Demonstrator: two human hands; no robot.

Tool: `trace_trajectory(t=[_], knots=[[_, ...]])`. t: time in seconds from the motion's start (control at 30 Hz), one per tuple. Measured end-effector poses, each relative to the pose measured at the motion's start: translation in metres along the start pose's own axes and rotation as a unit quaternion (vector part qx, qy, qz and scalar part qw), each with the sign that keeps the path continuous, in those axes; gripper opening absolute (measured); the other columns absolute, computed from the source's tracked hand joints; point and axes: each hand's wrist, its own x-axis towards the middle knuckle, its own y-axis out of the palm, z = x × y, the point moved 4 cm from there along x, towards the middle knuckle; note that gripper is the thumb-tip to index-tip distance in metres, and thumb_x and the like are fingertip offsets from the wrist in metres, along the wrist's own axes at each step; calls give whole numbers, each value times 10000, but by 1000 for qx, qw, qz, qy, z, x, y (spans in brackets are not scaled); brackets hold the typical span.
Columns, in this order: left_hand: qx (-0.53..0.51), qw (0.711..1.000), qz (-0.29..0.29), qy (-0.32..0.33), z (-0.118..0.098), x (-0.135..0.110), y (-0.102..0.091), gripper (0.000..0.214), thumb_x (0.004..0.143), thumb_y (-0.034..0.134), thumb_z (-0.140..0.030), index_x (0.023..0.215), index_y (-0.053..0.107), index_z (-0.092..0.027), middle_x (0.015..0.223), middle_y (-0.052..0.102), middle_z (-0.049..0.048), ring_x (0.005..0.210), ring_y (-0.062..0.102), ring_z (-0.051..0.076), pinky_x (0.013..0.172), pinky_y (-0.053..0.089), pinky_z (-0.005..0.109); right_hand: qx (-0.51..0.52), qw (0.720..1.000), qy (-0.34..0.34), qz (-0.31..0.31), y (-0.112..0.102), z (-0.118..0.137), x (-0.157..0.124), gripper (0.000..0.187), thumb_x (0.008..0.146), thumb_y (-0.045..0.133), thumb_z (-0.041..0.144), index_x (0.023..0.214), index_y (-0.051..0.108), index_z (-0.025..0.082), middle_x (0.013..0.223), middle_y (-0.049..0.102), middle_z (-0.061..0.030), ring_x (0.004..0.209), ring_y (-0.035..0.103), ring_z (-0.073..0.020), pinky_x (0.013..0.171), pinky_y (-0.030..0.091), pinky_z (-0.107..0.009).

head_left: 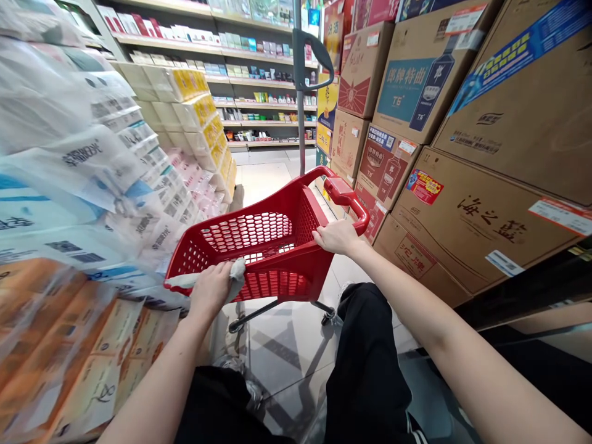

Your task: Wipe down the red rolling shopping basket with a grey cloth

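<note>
A red plastic shopping cart (319, 268) with perforated basket walls stands in front of me, turned sideways. My left hand (211, 290) is closed round a pale, crumpled cloth (238, 273). It presses this cloth on the basket's near rim, toward the left end. My right hand (337, 237) grips the rim at the cart's right end, just below the red push handle (340, 190). The fingertips of that hand curl over the edge. Through the holes and over the rim, the basket shows no goods.
Stacked cardboard cartons (499, 216) line the right side. Plastic-wrapped tissue packs (139, 179) are piled on the left, with orange packs (41, 333) lower down. A grey pole with a looped handle (300, 61) rises behind the cart. Stocked shelves (259, 80) stand farther back.
</note>
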Motion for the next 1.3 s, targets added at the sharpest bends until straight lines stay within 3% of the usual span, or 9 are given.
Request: trace_trajectory(t=[0.13,0.4,0.53,0.67,0.87,0.97,1.03,1.13,1.3], knots=[[10,1000,4,-7,-13,4,-4,293,929,360,-219,1092,596,-158,1037,671,138,928,601,277,842,440,390,-6,1000,9,0,3,-4,4,563,1041,226,365,1002,735,128,966,756,-166,902,720,-276,721,425,-327],[-30,998,-1,46,-109,54,-16,247,956,385,-247,1051,590,-149,994,687,131,917,622,273,792,443,374,-7,1000,16,5,4,-7,6,562,1037,229,369,1024,734,123,977,755,-174,914,718,-269,735,426,-323],[-35,998,-19,47,-122,61,-19,259,963,395,-266,1087,587,-145,1004,688,130,928,627,272,781,440,369,-10,1000,12,6,4,-10,7,559,1037,232,369,1021,737,131,987,757,-166,915,716,-270,730,422,-320],[-37,998,-5,47,-98,52,-9,265,955,371,-223,1100,586,-164,1015,689,125,933,625,264,778,433,363,-9,1000,5,4,5,-15,9,558,1035,242,365,1003,743,122,988,756,-172,916,716,-268,731,417,-311],[6,1000,4,23,-14,10,6,295,936,348,-202,1116,578,-167,1097,670,138,942,604,275,805,433,378,-11,1000,6,-18,6,-20,12,559,1028,245,375,977,744,130,949,762,-155,890,719,-268,721,416,-316],[25,1000,10,-11,26,-13,11,277,919,363,-215,1077,588,-178,1004,672,125,889,601,277,798,431,381,-16,1000,12,-13,7,-23,14,549,1024,258,378,991,747,129,955,761,-158,893,717,-263,738,417,-320],[34,999,10,-29,42,-22,12,275,917,365,-236,1064,591,-183,977,672,122,875,600,283,784,434,386,-20,1000,15,-12,8,-24,16,551,1022,262,382,997,748,124,959,760,-163,895,716,-263,742,415,-323],[40,998,10,-40,47,-26,12,289,919,353,-243,1062,595,-180,975,676,125,862,601,284,775,442,390,-24,1000,13,-10,10,-24,19,547,1019,267,382,1005,747,120,966,758,-166,903,714,-267,736,409,-321],[41,999,30,-15,25,-14,12,283,921,344,-205,1042,596,-162,977,680,138,877,614,282,769,447,380,-25,1000,13,-12,15,-28,25,527,1013,274,373,1012,741,129,979,757,-154,908,704,-271,734,392,-317]])
